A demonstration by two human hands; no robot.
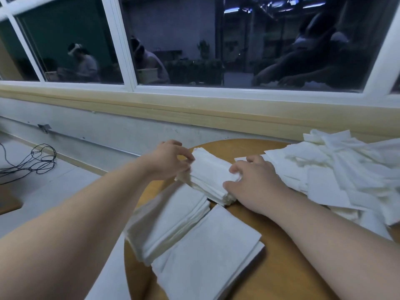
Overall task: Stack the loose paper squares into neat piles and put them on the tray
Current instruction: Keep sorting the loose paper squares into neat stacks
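Stack [211, 176]: on the tray [281, 267], beyond two finished piles [173, 221].
Hands: my left hand [171, 161] and right hand [253, 182] clasp its opposite ends.
Care: I squeeze evenly, squaring edges before I let go.

Your left hand [171, 161] blurs where its fingertips meet the stack [210, 176], and your right hand [255, 185] covers that stack's near corner. The loose heap [346, 169] runs off the right edge and hides the tray [281, 267] beneath it. The nearest pile [205, 256] and the tray's front are cut off below.
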